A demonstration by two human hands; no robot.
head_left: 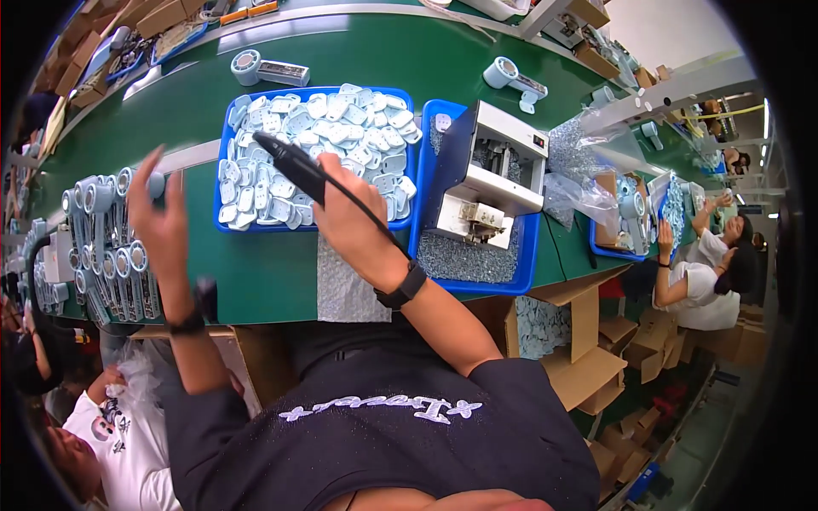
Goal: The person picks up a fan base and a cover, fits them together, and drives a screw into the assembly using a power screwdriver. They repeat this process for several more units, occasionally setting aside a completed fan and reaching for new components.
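Observation:
My right hand [354, 226] is closed round a black corded electric screwdriver [294, 166], its tip pointing up and left over a blue tray [225, 149]. Small light blue plastic covers [341, 111] with holes fill that tray. To the left, my left hand [160, 226] is raised with thumb and fingers apart and nothing in it. Closest to it are rows of light blue handheld fans [111, 264], packed together on the green table [200, 264]. Part of the rows is hidden behind the hand.
A white screw-feeding machine [507, 162] stands in a blue tray of small screws [477, 266] on the right. Two fans, one left [268, 71] and one right [515, 83], lie farther back. Below the right edge is an open cardboard box [584, 362]. People sit at both sides.

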